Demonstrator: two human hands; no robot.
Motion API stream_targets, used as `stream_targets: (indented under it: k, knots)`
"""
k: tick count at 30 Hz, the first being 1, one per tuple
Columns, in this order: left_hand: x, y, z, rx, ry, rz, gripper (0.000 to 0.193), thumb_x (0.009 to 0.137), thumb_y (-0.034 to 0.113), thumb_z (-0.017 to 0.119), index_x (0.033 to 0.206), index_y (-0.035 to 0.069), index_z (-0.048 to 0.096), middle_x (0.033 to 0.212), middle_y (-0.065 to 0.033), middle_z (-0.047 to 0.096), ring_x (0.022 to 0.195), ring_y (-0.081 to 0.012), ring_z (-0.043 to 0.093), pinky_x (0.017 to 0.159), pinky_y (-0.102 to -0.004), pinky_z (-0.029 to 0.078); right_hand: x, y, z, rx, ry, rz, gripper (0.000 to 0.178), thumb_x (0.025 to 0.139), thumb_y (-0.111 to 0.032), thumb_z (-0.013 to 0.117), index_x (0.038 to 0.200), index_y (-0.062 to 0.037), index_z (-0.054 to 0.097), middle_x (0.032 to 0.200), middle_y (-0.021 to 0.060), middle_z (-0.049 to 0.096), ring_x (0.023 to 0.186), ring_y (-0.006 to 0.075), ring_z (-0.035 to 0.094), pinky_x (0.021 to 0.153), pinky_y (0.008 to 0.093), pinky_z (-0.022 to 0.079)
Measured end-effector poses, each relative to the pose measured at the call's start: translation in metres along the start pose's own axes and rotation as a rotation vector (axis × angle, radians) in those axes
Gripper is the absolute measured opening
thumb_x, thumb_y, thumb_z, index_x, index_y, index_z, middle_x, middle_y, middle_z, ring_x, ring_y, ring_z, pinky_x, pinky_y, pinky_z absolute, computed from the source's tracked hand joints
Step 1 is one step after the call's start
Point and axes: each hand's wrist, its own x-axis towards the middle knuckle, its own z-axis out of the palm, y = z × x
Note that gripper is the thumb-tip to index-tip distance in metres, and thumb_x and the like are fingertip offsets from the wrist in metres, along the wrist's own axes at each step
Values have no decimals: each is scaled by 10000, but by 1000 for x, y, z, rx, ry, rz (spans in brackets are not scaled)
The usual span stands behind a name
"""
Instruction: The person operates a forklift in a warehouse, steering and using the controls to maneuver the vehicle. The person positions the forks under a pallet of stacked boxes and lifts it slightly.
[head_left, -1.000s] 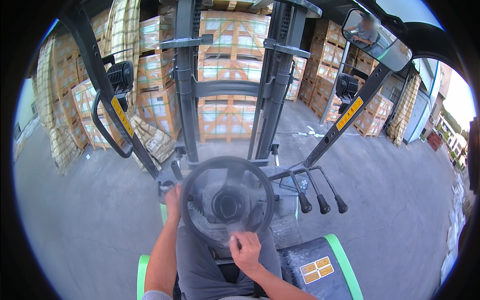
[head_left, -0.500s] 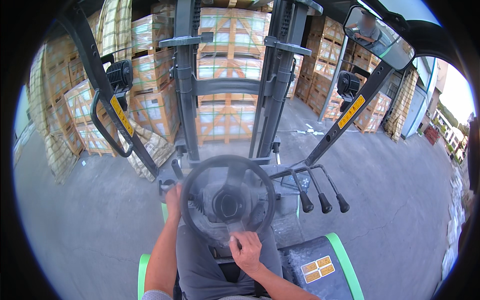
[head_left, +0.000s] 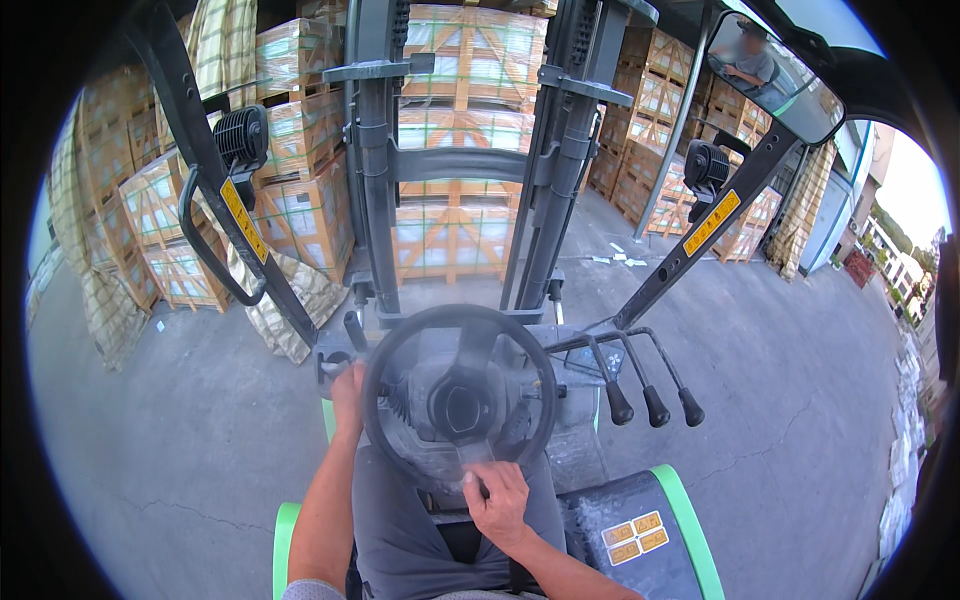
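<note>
Hazard notes: control and forward sight

Steering. The dark, round steering wheel (head_left: 462, 408) lies between the hands, directly ahead of the right hand (head_left: 497, 497) and to the right of the left hand (head_left: 347, 395). The right hand is half closed, fingers curled at the lower rim; whether they encircle anything cannot be told. If this contact is light, a jolt from the cracked grey floor (head_left: 750, 400) could break it, with no second hand seen on the rim to correct.

Left side. The left hand extends beside the wheel, its fingers partly hidden; whether it has hold of anything cannot be told. Just ahead stands a short, dark, upright lever (head_left: 354, 330). An unintended nudge could shift it.

Right side. Three black, bent levers with dark knobs (head_left: 656, 405) stand forward and right of the right hand, untouched. Reaching for them would likely leave the wheel unattended.

Forward. Beyond both hands, the dark grey steel mast (head_left: 460, 164) masks part of the stacked, film-wrapped wooden crates (head_left: 455, 240). Misalignment behind it could go unnoticed; contact could destabilise the stack. Forward and left of the left hand, a beige plaid fabric sheet (head_left: 312, 290) trails on the floor; driving over it could snag it.
</note>
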Motion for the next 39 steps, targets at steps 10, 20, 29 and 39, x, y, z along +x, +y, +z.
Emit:
stream_targets:
  k: [10,20,29,39]
  knots:
    - [-3,11,-6,31,28,6,470,1029,358,491,913,-66,659,825,-282,654,729,-375,598,742,-474,464,3,0,4,0,-8,4,129,836,-41,716,959,-69,694,844,67,683,769,275,649,719,395,492]
    - [-17,-20,-2,-33,93,-42,449,1025,343,502,921,-68,651,828,-306,637,712,-387,586,721,-485,455,3,3,8,17,7,-9,143,823,-28,722,959,-69,705,853,71,690,768,278,649,710,397,489]
    - [-12,-37,4,-13,79,-59,482,1030,356,502,859,-78,622,744,-284,601,628,-325,468,668,-468,436,7,8,2,3,0,22,126,825,-37,721,945,-76,713,867,80,702,779,286,651,710,400,503]
    - [-25,5,2,16,121,-81,501,1024,391,481,863,-33,696,829,-307,664,839,-525,635,734,-551,477,18,29,-4,-58,190,373,110,924,-83,652,974,4,695,827,94,668,734,202,612,659,337,499]
